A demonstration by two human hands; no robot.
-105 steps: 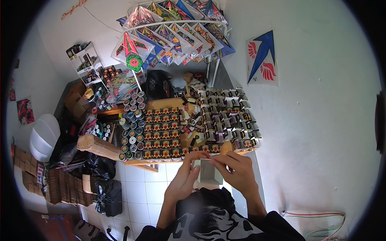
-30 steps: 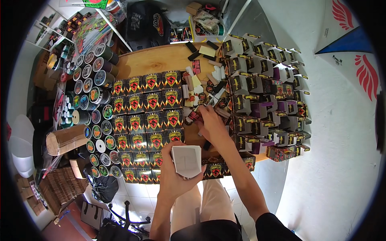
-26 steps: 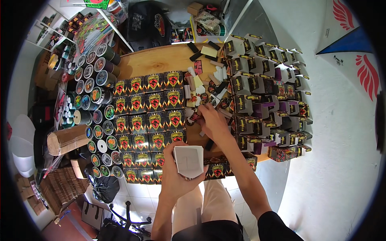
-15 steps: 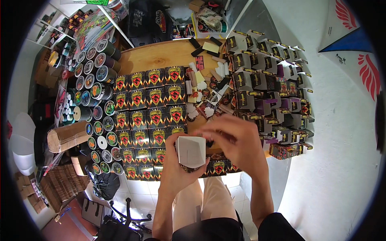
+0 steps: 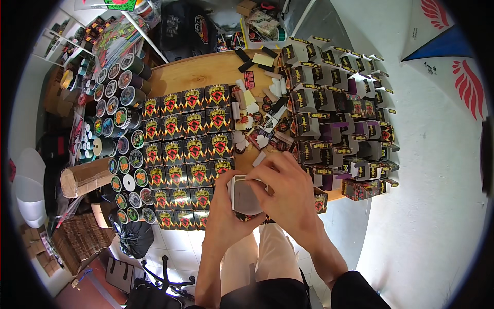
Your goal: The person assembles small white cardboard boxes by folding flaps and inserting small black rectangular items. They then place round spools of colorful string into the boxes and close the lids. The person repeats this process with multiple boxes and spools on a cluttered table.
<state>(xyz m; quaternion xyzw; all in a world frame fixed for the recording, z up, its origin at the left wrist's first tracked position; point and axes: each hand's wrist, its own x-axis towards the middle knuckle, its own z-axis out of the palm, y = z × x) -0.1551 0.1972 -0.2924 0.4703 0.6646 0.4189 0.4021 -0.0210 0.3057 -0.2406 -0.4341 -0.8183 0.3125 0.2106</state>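
Observation:
Above the table's near edge, my left hand (image 5: 220, 213) is wrapped round a small cardboard box (image 5: 248, 202), whose pale grey side or inside faces up. My right hand (image 5: 288, 193) is over the box's far right corner, fingers bent together in a pinch at its upper edge. Whatever those fingertips hold is hidden. Left of the box stand rows of closed black boxes (image 5: 194, 147) with a red and yellow shield print. A small white piece (image 5: 259, 158) shows just beyond my right fingers.
Open-topped boxes (image 5: 329, 121) crowd the right side of the wooden table (image 5: 193, 74). Loose white and tan pieces (image 5: 262, 140) lie between the two groups. Round-lidded tubs (image 5: 123, 117) and a brown cardboard package (image 5: 86, 176) line the left. A dark bag (image 5: 185, 26) sits at the back.
My right hand has come down and inward from the box's right, bringing its fingers onto the upper edge. The left hand still holds the box, now tilted slightly differently.

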